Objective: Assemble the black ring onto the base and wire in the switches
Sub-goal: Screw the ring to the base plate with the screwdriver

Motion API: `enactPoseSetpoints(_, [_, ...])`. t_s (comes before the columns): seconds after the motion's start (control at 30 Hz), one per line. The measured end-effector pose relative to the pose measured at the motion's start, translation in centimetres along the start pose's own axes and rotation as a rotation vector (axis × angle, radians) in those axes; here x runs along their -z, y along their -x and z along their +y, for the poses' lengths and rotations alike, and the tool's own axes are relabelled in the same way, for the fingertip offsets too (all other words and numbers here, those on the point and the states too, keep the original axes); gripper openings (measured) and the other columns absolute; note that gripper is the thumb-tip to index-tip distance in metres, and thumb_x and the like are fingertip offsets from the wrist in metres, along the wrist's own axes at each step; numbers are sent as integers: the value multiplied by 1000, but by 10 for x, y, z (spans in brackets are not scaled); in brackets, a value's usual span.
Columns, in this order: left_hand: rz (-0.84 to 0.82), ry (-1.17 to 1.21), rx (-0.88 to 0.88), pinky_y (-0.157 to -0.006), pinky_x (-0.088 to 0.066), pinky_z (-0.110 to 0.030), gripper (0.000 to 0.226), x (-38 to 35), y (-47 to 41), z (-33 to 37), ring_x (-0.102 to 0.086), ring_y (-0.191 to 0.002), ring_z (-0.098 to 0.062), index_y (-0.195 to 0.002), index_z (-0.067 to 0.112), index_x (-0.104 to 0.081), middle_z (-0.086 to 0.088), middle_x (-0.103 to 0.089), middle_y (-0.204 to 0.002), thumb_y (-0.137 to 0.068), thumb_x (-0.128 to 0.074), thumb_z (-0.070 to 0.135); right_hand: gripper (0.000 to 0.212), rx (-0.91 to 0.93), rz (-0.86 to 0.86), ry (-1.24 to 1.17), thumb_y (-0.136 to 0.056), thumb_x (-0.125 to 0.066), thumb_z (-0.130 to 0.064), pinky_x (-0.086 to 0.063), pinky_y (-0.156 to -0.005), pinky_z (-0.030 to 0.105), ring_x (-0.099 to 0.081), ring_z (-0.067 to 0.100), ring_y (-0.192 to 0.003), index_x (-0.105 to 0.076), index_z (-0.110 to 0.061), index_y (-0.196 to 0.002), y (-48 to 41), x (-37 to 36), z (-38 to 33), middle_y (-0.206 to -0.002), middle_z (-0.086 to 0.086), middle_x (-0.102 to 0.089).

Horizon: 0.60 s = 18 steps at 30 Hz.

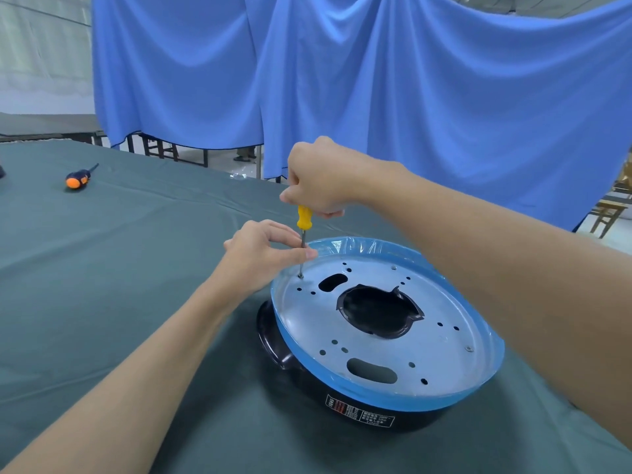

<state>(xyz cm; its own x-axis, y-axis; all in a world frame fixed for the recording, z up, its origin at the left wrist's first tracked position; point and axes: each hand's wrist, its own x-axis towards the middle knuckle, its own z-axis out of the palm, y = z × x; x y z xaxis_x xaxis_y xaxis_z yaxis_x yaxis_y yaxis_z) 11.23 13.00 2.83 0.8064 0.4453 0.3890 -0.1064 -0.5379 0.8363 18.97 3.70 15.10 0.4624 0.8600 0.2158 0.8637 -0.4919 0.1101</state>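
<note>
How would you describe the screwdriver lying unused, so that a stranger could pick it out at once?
Start at the green-covered table and look to its far left, well away from the round metal plate. There lies a stubby screwdriver on its side, alone. Its handle is orange and black, whereas the yellow-handled screwdriver stands upright in the right hand.

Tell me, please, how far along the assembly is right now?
Done: the metal plate sits on the black ring, two screws already in it. In hand: the right hand grips the yellow screwdriver, tip at a third hole, left hand pinching its shaft. Left: no switches or wires show, so wiring seems unstarted.
</note>
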Motion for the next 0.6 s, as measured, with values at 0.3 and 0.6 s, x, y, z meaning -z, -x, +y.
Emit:
enactPoseSetpoints(0.3, [-125, -9, -39, -113, -28, -53, 17, 2, 0, -1, -54, -119, -17, -76, 37, -77, 11, -65, -106, -89, -70, 28, 9, 122, -154, -75, -86, -64, -27, -49, -55, 24, -64, 5, -52, -61, -24, -94, 13, 19, -2, -84, -2, -71])
enactPoseSetpoints(0.6, [6, 6, -13, -110, -33, -52, 13, -1, 2, 3, -59, -113, -20, -67, 37, -76, 13, -69, -100, -75, -83, 30, 39, -67, 53, -56, -94, -49, -34, -44, -57, 34, -50, 32, -77, -33, -16, -64, 6, -7, 4, -61, 8, -41])
